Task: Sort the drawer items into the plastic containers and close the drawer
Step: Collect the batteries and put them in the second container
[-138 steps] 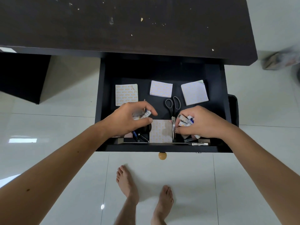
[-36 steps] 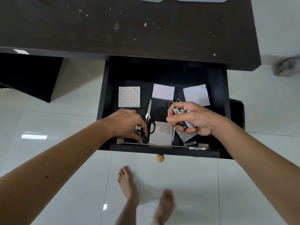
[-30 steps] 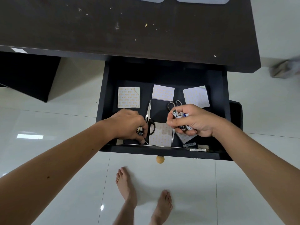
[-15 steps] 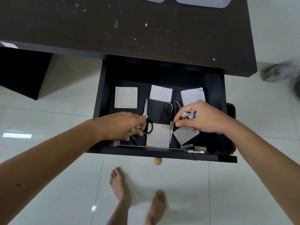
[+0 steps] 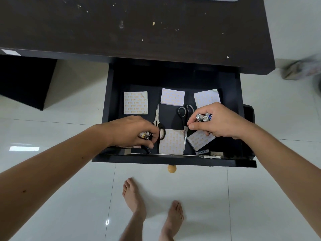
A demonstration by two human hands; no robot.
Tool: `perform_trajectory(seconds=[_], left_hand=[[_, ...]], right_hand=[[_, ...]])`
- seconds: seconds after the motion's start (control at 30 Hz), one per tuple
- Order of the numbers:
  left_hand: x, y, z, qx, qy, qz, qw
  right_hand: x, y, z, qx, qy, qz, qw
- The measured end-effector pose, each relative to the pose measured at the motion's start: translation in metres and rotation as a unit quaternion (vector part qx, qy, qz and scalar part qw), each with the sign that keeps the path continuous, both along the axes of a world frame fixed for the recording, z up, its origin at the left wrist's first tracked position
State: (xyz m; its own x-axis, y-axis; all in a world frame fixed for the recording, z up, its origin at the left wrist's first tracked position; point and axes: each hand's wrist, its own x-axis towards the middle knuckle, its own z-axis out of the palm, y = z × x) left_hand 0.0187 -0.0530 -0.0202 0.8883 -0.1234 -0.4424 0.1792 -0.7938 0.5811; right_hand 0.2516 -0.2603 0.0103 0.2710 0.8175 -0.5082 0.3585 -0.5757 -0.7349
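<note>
While both hands [image 5: 215, 124] keep gripping batteries [image 5: 202, 117], nothing moved.

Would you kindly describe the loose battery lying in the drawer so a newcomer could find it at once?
Start at the open dark drawer under the desk and follow its front edge toward the right. The loose battery lies flat there, beside a small metal latch. It alone is held by neither hand, and it bears blue lettering.
</note>
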Motion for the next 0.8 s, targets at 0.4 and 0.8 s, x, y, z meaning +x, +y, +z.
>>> perform_trajectory(seconds=[0.4, 0.8], left_hand=[[0.007, -0.009, -0.001, 0.168, 0.020, -0.072, 0.983], [0.002, -0.004, 0.000, 0.052, -0.033, 0.063, 0.996]], right_hand=[[-0.004, -0.002, -0.005, -0.008, 0.024, -0.020, 0.999], [0.009, 0.001, 0.004, -0.131, -0.137, 0.254, 0.948]])
